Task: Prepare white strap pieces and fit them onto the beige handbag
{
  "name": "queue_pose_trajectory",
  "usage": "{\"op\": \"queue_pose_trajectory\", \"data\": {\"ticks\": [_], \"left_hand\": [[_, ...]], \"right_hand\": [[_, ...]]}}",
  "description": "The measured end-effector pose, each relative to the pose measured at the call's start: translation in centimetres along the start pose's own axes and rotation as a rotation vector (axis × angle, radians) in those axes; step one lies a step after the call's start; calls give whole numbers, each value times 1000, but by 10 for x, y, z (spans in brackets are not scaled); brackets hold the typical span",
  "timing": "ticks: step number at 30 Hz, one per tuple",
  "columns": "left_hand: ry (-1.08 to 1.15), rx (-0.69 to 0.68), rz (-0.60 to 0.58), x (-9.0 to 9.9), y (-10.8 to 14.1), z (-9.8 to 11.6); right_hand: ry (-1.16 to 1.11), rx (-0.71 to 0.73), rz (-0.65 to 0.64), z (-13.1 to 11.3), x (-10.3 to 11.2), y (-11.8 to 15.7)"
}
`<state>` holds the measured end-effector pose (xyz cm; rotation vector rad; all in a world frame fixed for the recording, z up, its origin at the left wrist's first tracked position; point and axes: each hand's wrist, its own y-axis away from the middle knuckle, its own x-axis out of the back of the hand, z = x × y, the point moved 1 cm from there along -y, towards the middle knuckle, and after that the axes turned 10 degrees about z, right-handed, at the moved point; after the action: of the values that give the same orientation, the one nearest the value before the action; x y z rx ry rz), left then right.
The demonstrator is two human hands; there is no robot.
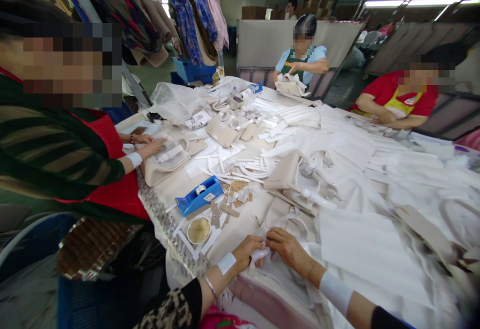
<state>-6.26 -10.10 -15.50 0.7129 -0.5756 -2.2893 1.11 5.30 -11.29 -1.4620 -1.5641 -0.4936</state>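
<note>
At the near edge of the table, a beige handbag [279,296] with a pinkish panel lies in front of me. My left hand [245,251] pinches a small roll of white wrapping [259,254] just above the bag, apparently around its handle. Close beside it, my right hand [288,249] has its fingers closed on the same white wrapping from the other side. What sits inside the wrapping is hidden. Just beyond my hands lies another beige bag [276,214] with a pale strap.
A blue tape dispenser [200,195] and a small round tub [198,230] stand to the left. White sheets [367,249] cover the right side. Wrapped beige bags [285,171] lie mid-table. Co-workers sit around it; a person's hand [152,146] rests on a bag at left.
</note>
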Motion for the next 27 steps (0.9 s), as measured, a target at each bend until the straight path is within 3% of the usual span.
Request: {"op": "queue_pose_trajectory", "data": {"ticks": [11, 14, 17, 21, 27], "left_hand": [[-2, -3, 62, -4, -2, -1], [-48, -24, 81, -8, 0, 3], [-117, -59, 97, -15, 4, 9], [-236, -108, 115, -20, 8, 14], [-417, -163, 84, -24, 9, 24]], "right_hand": [[-5, -20, 90, 8, -6, 4], [3, -84, 201, 4, -6, 11], [-77, -267, 409, -6, 0, 31], [-182, -681, 781, -25, 25, 96], [-112, -1460, 1310, -73, 60, 267]]}}
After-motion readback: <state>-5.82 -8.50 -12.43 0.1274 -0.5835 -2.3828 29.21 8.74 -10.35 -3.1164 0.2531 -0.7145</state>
